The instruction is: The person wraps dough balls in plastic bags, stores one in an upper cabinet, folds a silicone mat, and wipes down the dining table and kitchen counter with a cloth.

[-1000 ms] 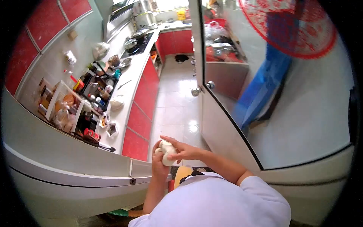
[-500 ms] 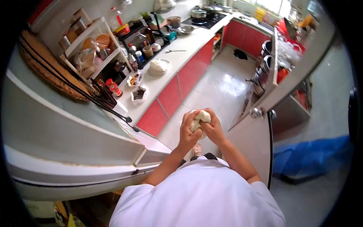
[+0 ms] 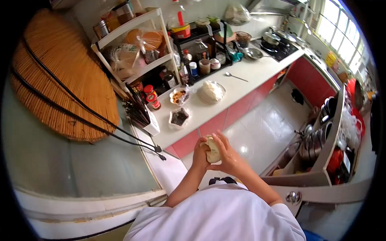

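A lump of pale dough (image 3: 212, 151) is held up in front of my body, between my two hands. Curled around its left side, my left hand (image 3: 200, 156) has its thumb pressed into the dough. My right hand (image 3: 228, 157) cups the opposite side, its fingers lying along the upper edge and its thumb underneath. Parts of the dough are covered by the fingers. Beyond the hands, on the white counter (image 3: 161, 135), stand a plate with a white doughy mound (image 3: 212, 91), a bowl of dark filling (image 3: 179, 117) and a bowl of reddish-yellow food (image 3: 178, 97).
A spoon (image 3: 236, 76) lies farther along the counter, before a rack of jars (image 3: 204, 66). Red-lidded jars (image 3: 151, 96) and a chopstick holder (image 3: 150, 124) stand at its near end. Pots fill a shelf (image 3: 315, 140) on the right. A round woven mat (image 3: 64, 80) hangs at left.
The view has swung right and nearer the counter. My hands have turned the dough, and the right fingers have gone from gripping it to lying straighter along it.
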Demonstrator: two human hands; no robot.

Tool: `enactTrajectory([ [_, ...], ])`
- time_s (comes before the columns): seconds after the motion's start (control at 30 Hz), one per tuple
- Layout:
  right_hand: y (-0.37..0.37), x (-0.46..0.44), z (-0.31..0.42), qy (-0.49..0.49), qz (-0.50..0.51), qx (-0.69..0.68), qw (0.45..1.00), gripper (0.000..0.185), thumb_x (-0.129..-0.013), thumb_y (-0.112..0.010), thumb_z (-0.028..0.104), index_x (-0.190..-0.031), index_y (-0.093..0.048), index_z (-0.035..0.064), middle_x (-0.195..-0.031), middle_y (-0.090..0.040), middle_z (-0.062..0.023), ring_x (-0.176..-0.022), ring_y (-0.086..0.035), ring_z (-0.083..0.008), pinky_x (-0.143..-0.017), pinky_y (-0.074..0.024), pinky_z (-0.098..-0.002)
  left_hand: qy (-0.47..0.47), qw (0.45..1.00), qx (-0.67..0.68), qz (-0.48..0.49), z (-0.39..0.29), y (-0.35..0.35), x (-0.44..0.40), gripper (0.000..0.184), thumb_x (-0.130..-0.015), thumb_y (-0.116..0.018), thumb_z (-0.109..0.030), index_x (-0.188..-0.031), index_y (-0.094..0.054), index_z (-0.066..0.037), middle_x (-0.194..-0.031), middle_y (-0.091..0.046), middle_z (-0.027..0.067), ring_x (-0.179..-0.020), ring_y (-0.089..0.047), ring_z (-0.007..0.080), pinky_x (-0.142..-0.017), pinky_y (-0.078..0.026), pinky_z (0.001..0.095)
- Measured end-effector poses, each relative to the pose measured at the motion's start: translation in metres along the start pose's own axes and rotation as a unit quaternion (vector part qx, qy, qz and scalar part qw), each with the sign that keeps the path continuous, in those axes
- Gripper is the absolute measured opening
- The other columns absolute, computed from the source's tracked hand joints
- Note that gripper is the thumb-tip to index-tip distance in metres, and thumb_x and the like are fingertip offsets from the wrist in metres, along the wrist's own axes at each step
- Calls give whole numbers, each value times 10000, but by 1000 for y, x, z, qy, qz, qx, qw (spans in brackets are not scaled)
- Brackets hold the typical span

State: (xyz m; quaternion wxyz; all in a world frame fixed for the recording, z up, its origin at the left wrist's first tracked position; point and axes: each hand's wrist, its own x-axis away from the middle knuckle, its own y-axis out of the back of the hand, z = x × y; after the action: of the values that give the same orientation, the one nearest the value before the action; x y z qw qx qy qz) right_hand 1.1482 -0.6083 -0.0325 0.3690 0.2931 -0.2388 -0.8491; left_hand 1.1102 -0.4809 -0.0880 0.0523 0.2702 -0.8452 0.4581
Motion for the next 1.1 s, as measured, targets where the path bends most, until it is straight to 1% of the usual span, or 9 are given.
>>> enactTrajectory([
  [0.13, 2, -30, -41, 34, 32, -12, 999, 987, -626, -830, 218, -1409, -245, 86, -1401, -241, -251, -1247, -372, -423, -959, -428, -424, -5, 990, -121, 77, -1, -5, -19, 581, -725, -398, 12, -1292, -397, -112, -1274, -462, 101, -1159, -495, 242, -940, -471, 350],
  [0.17, 8, -35, -48, 28, 34, -38, 998, 897, -663, -786, 163, -1396, -276, 76, -1374, -272, -262, -1207, -413, -429, -923, -451, -422, 26, 986, -131, 102, -4, -8, -24, 706, -771, -416, -58, -1438, -192, -115, -1392, -337, 75, -1286, -360, 220, -1046, -353, 344],
  [0.3, 20, -65, -76, 43, 23, -35, 998, 791, -667, -731, 102, -1357, -345, 82, -1315, -353, -250, -1136, -468, -431, -878, -473, -423, 0, 976, -156, 152, -7, -27, -51, 720, -830, -423, -201, -1465, -95, -110, -1430, -258, 79, -1346, -235, 211, -1106, -206, 357],
  [0.47, 51, -122, -118, 29, -55, -29, 998, 537, -649, -690, 74, -1163, -536, 78, -1127, -507, -203, -988, -553, -409, -806, -499, -410, -79, 952, -255, 148, 4, -66, -116, 784, -842, -464, -243, -1455, -5, -78, -1402, -254, 102, -1326, -251, 231, -1091, -215, 355],
  [0.53, 68, -141, -146, 29, -72, -42, 996, 458, -664, -642, 19, -1114, -564, 63, -1089, -555, -165, -944, -598, -340, -784, -508, -382, -172, 870, -443, 133, 7, -84, -143, 853, -844, -543, -301, -1452, 7, -66, -1403, -245, 108, -1333, -234, 249, -1091, -204, 361],
  [0.6, 86, -155, -180, -146, -35, -402, 903, 451, -691, -597, 22, -1136, -547, 72, -1084, -572, -88, -922, -602, -229, -774, -501, -341, -211, 847, -466, 143, -1, -107, -168, 866, -836, -602, -360, -1449, -80, -41, -1392, -278, 137, -1323, -259, 276, -1083, -219, 373],
  [0.67, 107, -167, -192, -176, -22, -516, 838, 458, -692, -535, 5, -1146, -538, 64, -1064, -578, -51, -952, -563, -156, -798, -474, -292, -296, 760, -538, 210, -18, -136, -182, 763, -857, -589, -415, -1410, -243, -19, -1388, -319, 191, -1293, -317, 320, -1060, -269, 404],
  [0.87, 119, -193, -203, -238, -13, -589, 772, 580, -730, -512, 24, -1287, -372, 99, -1099, -526, -89, -988, -525, -153, -821, -433, -264, -394, 726, -541, 158, -1, -167, -226, 272, -774, -515, -132, -996, -646, -46, -1314, -442, 198, -1163, -481, 309, -965, -391, 379],
  [1.1, 124, -222, -218, -128, 9, -385, 914, 812, -808, -503, 54, -1465, -31, 123, -1328, -319, -171, -1207, -374, -261, -995, -338, -349, -425, 786, -439, 92, -1, -170, -259, 198, -756, -413, 25, -743, -608, -8, -906, -580, 106, -811, -573, 183, -728, -485, 280],
])
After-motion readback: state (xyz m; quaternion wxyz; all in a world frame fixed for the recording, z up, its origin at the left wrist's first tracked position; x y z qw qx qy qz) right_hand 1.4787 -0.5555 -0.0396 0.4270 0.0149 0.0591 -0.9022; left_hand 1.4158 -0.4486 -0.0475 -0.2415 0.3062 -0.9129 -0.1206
